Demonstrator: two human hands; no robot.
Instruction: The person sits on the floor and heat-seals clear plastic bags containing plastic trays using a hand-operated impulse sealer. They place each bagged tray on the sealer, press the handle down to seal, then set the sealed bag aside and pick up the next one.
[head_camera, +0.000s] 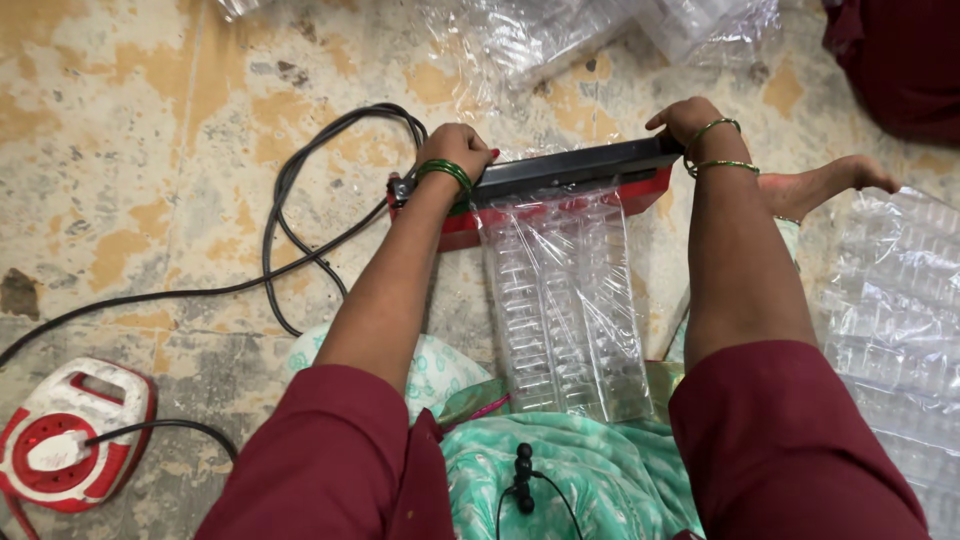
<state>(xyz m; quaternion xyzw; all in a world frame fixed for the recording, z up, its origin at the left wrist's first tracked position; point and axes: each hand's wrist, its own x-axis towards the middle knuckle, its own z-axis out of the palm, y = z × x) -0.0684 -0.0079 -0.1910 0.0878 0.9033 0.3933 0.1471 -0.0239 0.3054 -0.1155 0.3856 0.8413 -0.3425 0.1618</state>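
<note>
A red heat sealer with a black top bar (570, 170) lies on the floor in front of me. My left hand (458, 148) presses down on the bar's left end, and my right hand (688, 118) presses on its right end. Both wrists wear green bangles. A clear plastic bag (565, 310) filled with rows of small clear cups runs from under the closed bar back toward my lap. Its far end is clamped in the sealer and hidden by the bar.
A black cable (300, 230) loops across the worn floor to a red and white extension reel (70, 435) at lower left. More packed clear bags lie at right (895, 300) and at top (560, 35). A bare foot (830, 180) rests beside the sealer.
</note>
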